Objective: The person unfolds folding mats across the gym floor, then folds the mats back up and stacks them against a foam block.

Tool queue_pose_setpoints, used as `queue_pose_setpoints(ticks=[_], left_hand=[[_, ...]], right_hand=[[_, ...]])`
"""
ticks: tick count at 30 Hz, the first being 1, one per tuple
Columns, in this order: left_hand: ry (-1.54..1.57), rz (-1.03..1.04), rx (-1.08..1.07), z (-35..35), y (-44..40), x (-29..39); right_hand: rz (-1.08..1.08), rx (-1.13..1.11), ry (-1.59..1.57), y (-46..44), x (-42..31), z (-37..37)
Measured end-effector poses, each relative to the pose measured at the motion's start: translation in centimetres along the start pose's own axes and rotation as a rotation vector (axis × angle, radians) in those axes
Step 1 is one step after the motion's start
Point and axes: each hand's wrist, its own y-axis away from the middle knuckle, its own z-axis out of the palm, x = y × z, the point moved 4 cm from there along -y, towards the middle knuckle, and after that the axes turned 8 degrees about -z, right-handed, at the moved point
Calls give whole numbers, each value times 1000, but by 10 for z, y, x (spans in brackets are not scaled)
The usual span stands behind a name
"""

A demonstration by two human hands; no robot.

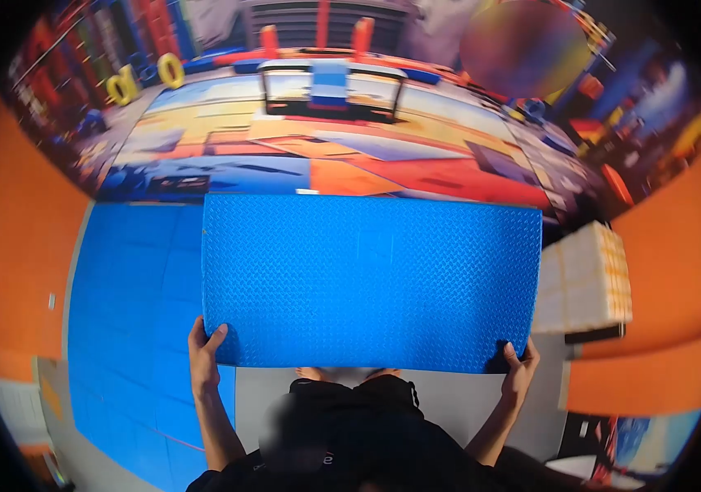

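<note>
A wide blue textured mat is held up in front of my body, its long side running left to right. My left hand grips its lower left corner, thumb on the near face. At the lower right corner, my right hand holds the edge in the same way, thumb on the face. The fingers behind the mat are hidden. Below its bottom edge, parts of my bare feet show on the grey floor.
Blue matting covers the floor at the left. A box-like object with a checked cover stands at the right by an orange wall. A colourful printed mural spans the far side.
</note>
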Motion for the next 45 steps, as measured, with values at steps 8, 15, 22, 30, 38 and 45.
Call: queue_pose_setpoints(ticks=[8, 15, 22, 30, 38, 45], left_hand=[[-142, 86, -267, 178, 2, -10], [-182, 152, -385, 342, 21, -75], [-236, 129, -536, 453, 21, -101], [-307, 103, -675, 578, -26, -129], [-326, 63, -808, 745, -78, -128], [-332, 115, -888, 873, -138, -123]], right_hand=[[2, 323, -66, 41, 64, -158], [98, 560, -102, 61, 119, -282], [150, 737, -32, 74, 126, -345], [232, 875, -4, 37, 156, -355], [297, 1069, 70, -44, 161, -357], [242, 1137, 103, -142, 163, -362]])
